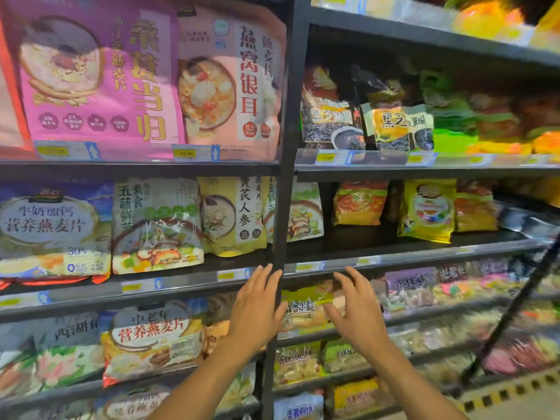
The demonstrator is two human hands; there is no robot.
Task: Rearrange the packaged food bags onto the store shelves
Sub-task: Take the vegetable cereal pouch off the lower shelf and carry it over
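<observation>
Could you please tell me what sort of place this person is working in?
Most likely a grocery shop aisle: tiered dark shelves, rows of printed food bags facing outward, and yellow price tags clipped along the shelf edges.

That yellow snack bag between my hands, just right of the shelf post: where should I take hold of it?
Probably its two side edges, coming straight in from the front. The yellow snack bag faces outward, broad front showing; the shelf above sits close over its top. The post crowds its left edge, so the right hand has the easier grip.
</observation>
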